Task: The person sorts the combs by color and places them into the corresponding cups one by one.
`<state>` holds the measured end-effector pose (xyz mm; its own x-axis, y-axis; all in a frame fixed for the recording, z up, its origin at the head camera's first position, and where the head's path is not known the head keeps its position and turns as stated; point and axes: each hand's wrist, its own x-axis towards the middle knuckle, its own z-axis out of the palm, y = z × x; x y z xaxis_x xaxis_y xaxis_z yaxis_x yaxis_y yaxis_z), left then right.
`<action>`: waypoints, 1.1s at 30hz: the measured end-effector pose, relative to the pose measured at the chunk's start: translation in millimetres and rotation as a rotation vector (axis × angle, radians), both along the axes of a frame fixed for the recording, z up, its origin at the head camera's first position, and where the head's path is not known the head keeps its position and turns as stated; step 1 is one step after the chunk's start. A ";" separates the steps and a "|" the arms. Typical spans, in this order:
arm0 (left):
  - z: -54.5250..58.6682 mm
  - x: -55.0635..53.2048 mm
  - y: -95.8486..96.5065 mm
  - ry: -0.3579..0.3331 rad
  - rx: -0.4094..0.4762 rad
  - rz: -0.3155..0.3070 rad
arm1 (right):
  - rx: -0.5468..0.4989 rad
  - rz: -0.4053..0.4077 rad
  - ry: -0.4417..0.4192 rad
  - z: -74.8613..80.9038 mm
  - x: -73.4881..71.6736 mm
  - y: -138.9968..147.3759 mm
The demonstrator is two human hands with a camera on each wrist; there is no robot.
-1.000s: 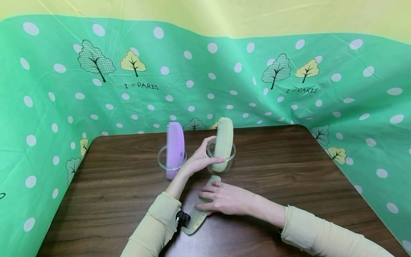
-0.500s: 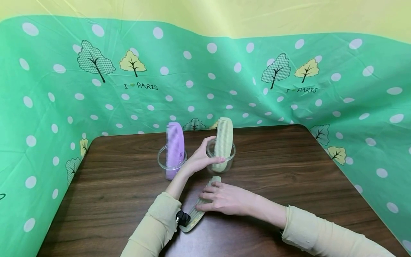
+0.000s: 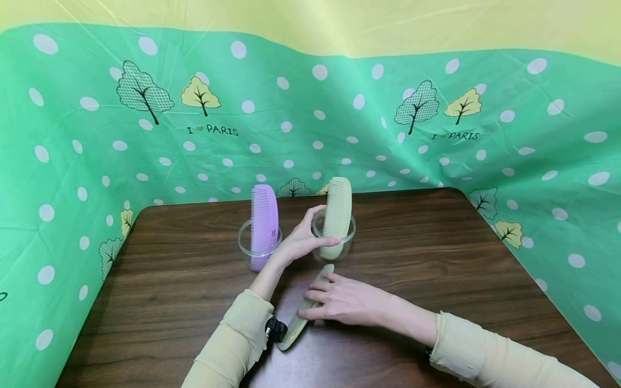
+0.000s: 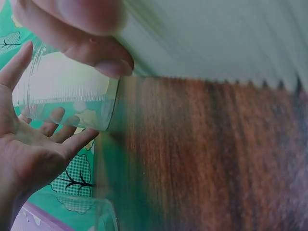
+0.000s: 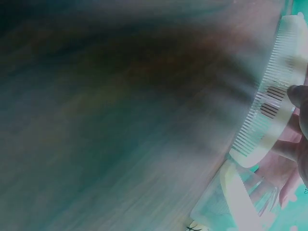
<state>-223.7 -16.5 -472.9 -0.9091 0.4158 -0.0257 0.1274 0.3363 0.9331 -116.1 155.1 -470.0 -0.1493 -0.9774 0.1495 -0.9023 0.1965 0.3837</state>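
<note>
My left hand [image 3: 302, 237] holds the clear jar [image 3: 345, 250] on the right, its thumb and fingers around the sides. In that jar a pale green comb [image 3: 340, 207] stands upright. Nearer to me, my right hand [image 3: 346, 302] pinches a second pale green comb [image 3: 295, 327]. This comb is turned partly on edge; its near end lies beside the left wrist camera. The right wrist view shows the thumb and fingers on the back of the held comb [image 5: 267, 144]. In the left wrist view the held comb [image 4: 221, 38] fills the top, blurred.
Left of my left hand stands another clear jar [image 3: 240, 245] with a purple comb [image 3: 264, 221] upright in it. Both jars are toward the back of the brown wooden table [image 3: 436, 253]. A green dotted cloth [image 3: 291, 140] hangs around the table's back and sides.
My right hand has tilted the held comb further on edge, so its face looks narrower, after a small shift of its near end. My left hand and both jars stay in place.
</note>
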 end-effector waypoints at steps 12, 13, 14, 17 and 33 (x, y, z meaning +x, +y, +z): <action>-0.7 -0.5 -0.1 0.012 0.028 -0.004 | -0.037 0.019 0.041 3.0 0.2 8.7; -0.7 -0.3 -0.1 0.011 0.030 -0.004 | -0.047 0.021 0.036 4.0 0.3 9.5; -0.8 -0.2 -0.1 0.012 0.034 -0.005 | -0.059 0.024 0.027 4.7 0.3 10.2; -0.7 0.2 0.2 0.012 0.034 -0.004 | -0.091 0.027 -0.015 7.6 0.3 12.4; 0.1 0.3 0.6 0.011 0.023 -0.002 | -0.148 -0.037 -0.090 28.0 3.4 20.1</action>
<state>-223.4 -15.8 -472.8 -0.9085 0.4178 -0.0063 0.1382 0.3146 0.9391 -112.7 175.2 -442.0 -0.2036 -0.9393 0.2761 -0.9230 0.2783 0.2659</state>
